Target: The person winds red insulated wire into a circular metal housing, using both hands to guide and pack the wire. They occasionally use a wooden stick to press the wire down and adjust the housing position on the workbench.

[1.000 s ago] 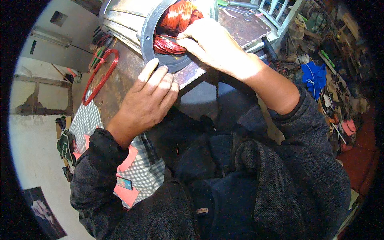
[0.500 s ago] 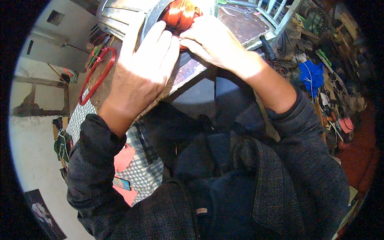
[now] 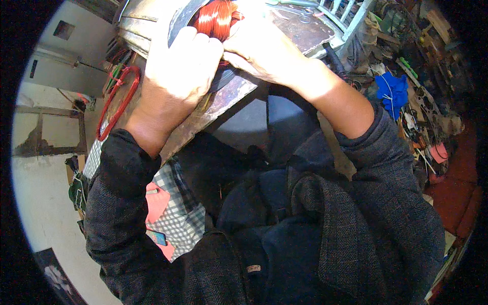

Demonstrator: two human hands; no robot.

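Note:
A grey cylindrical metal housing [image 3: 134, 23] lies on its side at the top of the view, its dark rim [image 3: 178, 23] turned toward me and glossy copper-red wire windings [image 3: 213, 20] inside. My left hand [image 3: 180, 66], glaring white in the light, is bent over the lower left of the opening, its fingers curled in. My right hand [image 3: 267, 48] is pinched at the windings on the right, its fingertips almost meeting the left ones. What either hand grips is hidden by the fingers and glare. Both are at the worn bench's edge [image 3: 239, 94].
A red wire loop [image 3: 134, 84] lies at left, above checked cloth [image 3: 185, 223] with pink pieces [image 3: 157, 203] and a phone [image 3: 158, 236]. Scissors [image 3: 302, 15] lie behind the housing, beside a pale metal frame [image 3: 351, 23]. Blue cloth [image 3: 391, 91] sits among clutter at right.
My left hand has risen from below the rim and curled over the lower opening, covering much of the lower winding. My right hand stays at the winding, shifted slightly left in the picture.

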